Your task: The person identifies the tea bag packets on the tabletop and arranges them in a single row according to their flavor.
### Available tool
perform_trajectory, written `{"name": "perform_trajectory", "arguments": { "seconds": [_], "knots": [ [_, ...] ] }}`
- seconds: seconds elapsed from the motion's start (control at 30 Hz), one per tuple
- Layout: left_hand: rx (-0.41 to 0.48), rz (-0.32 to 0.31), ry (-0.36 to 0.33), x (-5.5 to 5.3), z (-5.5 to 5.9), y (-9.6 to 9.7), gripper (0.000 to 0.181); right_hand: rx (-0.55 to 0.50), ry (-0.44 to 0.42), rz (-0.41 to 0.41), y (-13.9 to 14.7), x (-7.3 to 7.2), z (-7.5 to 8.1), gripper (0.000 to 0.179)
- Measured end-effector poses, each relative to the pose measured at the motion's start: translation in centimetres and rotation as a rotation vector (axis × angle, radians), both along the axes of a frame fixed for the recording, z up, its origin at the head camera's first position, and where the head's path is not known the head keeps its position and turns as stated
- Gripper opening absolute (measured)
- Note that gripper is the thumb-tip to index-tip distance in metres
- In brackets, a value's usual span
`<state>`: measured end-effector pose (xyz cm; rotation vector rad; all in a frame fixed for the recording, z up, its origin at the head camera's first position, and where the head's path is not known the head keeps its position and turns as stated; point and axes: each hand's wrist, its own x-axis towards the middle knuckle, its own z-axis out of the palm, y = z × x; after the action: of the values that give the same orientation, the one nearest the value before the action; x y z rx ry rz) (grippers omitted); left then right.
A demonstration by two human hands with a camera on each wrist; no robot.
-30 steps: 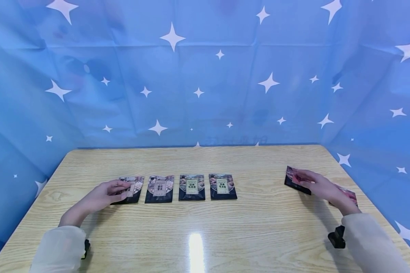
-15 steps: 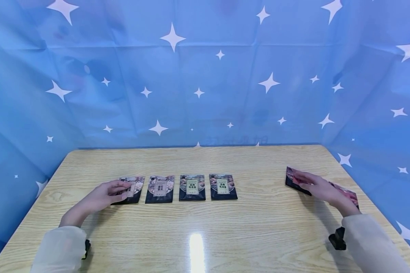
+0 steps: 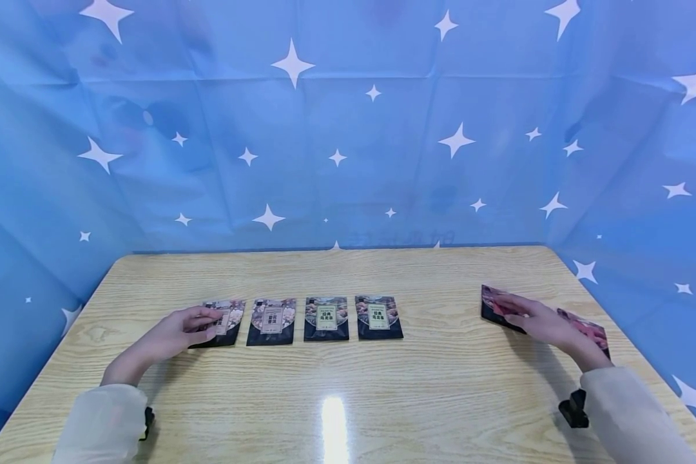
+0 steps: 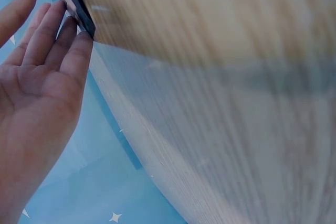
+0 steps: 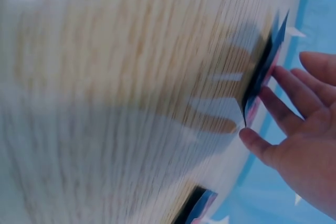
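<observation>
Fingertips of my left hand (image 3: 176, 332) lie on the leftmost tea packet (image 3: 234, 314), a dark one with a pale floral print and pinkish label. Those fingers look nearly straight in the left wrist view, touching the packet's edge (image 4: 80, 6). At the right of the table, my right hand (image 3: 539, 320) has its fingertips on a black-and-red packet (image 3: 488, 303). This packet stands slightly tilted off the wood in the right wrist view, the fingers extended against its printed face. Part of it is hidden under the hand.
A matching floral packet (image 3: 271, 321) and two green-labelled oolong tea packets (image 3: 326, 319) continue the row rightward. Another red packet (image 3: 594, 332) lies behind the right wrist, near the right edge of the wooden table (image 3: 429, 399). A blue star-patterned cloth (image 3: 348, 129) hangs around the table.
My right hand has shifted slightly left, and the black-and-red packet under it slid left too. More of the other red packet shows. The left hand keeps its place.
</observation>
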<state>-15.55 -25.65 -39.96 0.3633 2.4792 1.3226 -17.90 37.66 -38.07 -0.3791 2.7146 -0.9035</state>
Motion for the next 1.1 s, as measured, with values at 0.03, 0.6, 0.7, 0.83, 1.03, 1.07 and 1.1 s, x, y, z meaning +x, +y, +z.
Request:
{"name": "perform_trajectory", "arguments": {
  "seconds": [0.03,0.6,0.7,0.83,1.03,1.07,1.1],
  "knots": [
    [0.001,0.0,-0.001,0.0,0.0,0.0,0.044,-0.002,0.003,0.005,-0.1,0.0,0.0,0.045],
    [-0.005,0.004,-0.012,0.0,0.2,0.1,0.044,-0.029,0.034,0.1,-2.4,0.5,-0.1,0.043],
    [-0.004,0.003,-0.012,0.0,0.1,0.1,0.043,-0.039,0.033,0.128,-2.7,0.5,-0.2,0.042],
    [-0.006,0.004,-0.013,0.0,0.1,0.1,0.043,-0.041,0.034,0.154,-3.4,0.5,-0.3,0.042],
    [-0.008,0.007,-0.012,0.0,0.2,0.1,0.043,-0.062,0.035,0.211,-4.7,0.7,-0.3,0.043],
    [-0.009,0.008,-0.012,0.0,0.2,0.1,0.043,-0.067,0.031,0.221,-4.9,0.7,-0.3,0.043],
    [-0.011,0.008,-0.012,0.0,0.2,0.1,0.043,-0.072,0.03,0.231,-5.1,0.7,-0.3,0.043]
  ]
}}
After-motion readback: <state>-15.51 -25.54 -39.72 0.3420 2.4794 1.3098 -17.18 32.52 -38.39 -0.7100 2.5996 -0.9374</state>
